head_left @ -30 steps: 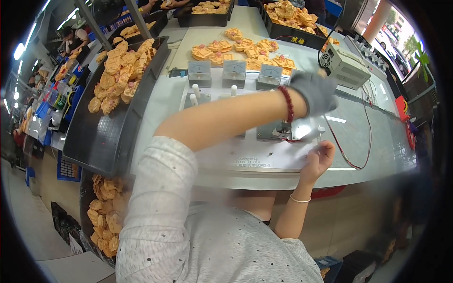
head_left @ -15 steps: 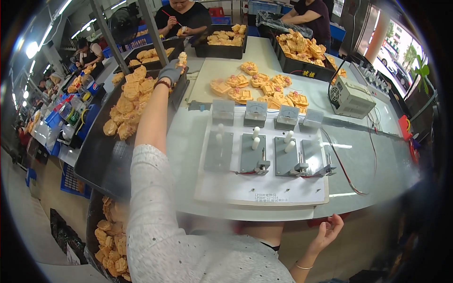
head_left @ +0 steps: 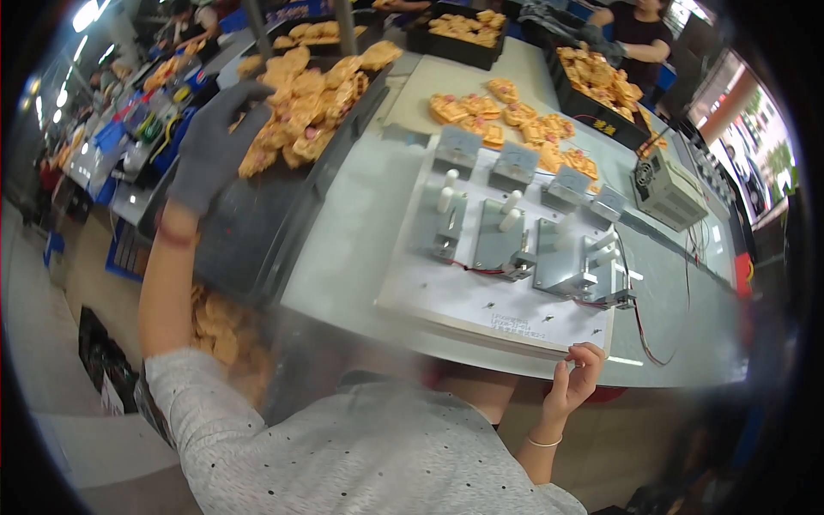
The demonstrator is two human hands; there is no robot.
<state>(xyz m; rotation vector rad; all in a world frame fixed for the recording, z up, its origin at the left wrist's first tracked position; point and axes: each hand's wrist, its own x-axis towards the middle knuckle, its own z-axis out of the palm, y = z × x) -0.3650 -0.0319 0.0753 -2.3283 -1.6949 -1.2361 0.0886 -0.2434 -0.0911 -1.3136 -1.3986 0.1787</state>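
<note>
My left hand (head_left: 216,144), in a grey glove, is at the left side of a heap of orange plastic parts (head_left: 305,107) in a black tray (head_left: 236,236). Its thumb and fingers are apart, curved toward the heap, and I see nothing between them. Low at the front table edge is my bare right hand (head_left: 577,382), fingers loosely bent and apart, by the near right corner of a white board (head_left: 446,296). That hand holds nothing. The board carries several grey fixtures (head_left: 498,236) with white pegs, and a row of small meters (head_left: 515,163) stands behind them.
More orange parts (head_left: 524,120) lie loose behind the meters. A beige power supply (head_left: 669,189) with wires stands at the right. Farther back are black bins (head_left: 592,112) of parts and a co-worker's gloved hands (head_left: 605,47). Two metal posts (head_left: 345,30) rise behind my tray.
My left hand has drawn back from the heap's far end to its left side, nearer me. The view has turned, and my right hand appears closer to the board's corner.
</note>
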